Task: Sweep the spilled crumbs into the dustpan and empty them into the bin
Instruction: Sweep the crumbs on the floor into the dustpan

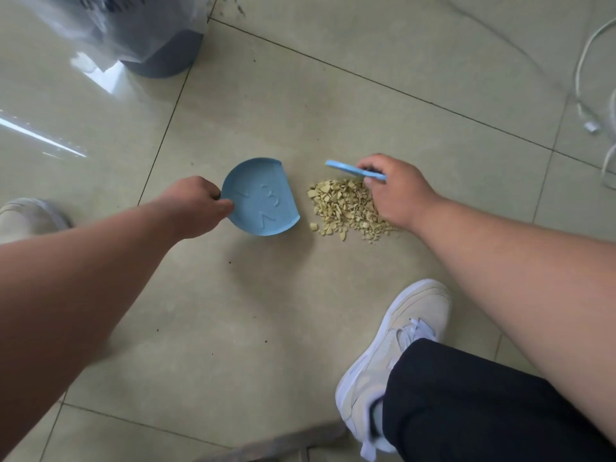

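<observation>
Crumbs point(346, 208) piled on floor tile point(333, 95) between 2 hands.
Left hand point(196, 205) grips blue dustpan point(260, 198) just left of pile; right hand point(396, 188) clasps blue brush point(353, 170) over it; bin point(160, 51) stands well apart.

Indoor domestic-type room, likely home; exact room cannot be told. Evidence: glossy beige ceramic floor tiles point(300, 95) with dark grout lines, light reflections at left. Grey bin point(160, 58) lined with clear plastic bag point(100, 28), standing on floor at top left. White cable point(586, 95) with plug lying loose on tiles at right edge. Small household-size blue dustpan point(261, 198) and matching blue brush point(353, 170). Person in white sneakers point(390, 355) and dark trousers. Pale food crumbs point(343, 208) spilled on floor.
</observation>
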The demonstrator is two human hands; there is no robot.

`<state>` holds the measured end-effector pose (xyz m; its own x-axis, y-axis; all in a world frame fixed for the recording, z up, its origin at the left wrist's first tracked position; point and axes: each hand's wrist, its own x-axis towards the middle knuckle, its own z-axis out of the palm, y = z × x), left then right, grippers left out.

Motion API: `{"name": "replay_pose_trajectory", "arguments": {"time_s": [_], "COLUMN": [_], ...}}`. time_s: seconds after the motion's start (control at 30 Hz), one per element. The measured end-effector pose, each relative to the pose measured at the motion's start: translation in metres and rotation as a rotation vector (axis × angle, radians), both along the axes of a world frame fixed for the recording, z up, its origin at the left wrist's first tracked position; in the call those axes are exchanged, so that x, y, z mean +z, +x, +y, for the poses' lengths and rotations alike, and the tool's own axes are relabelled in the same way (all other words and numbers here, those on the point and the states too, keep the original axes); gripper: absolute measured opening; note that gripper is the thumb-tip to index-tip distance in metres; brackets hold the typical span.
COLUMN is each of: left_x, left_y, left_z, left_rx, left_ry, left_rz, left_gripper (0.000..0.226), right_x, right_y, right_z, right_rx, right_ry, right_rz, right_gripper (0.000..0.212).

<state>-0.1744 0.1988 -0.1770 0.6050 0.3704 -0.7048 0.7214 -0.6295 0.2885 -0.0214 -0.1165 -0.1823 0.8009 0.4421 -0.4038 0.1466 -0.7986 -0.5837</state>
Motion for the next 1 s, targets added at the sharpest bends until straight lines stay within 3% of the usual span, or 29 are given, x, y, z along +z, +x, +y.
{"name": "replay_pose_trajectory", "arguments": {"time_s": [0.2,0.37,0.7,1.0], "left_x": [0.014,0.026,0.016,0.013], "left_y": [0.001,0.001,-0.006,0.002], "left_z": [-0.016,-0.028,-0.035,-0.033], "left_rx": [0.045,0.026,-0.003,0.014], "left_ry": [-0.065,-0.095,-0.105,-0.148], "left_rz": [0.008,0.016,0.084,0.043], "left_gripper": [0.029,0.024,0.023,0.023], "right_x": [0.008,0.025,0.018,0.007], "right_y": [0.013,0.027,0.014,-0.007], "right_z": [-0.052,-0.066,-0.066,-0.009], "right_rx": [-0.474,-0.674,-0.654,-0.466], "right_ry": [-0.062,-0.105,-0.192,-0.155], "right_rz": [-0.005,0.02,0.054,0.053], "right_gripper": [0.026,0.032,0.031,0.03]}}
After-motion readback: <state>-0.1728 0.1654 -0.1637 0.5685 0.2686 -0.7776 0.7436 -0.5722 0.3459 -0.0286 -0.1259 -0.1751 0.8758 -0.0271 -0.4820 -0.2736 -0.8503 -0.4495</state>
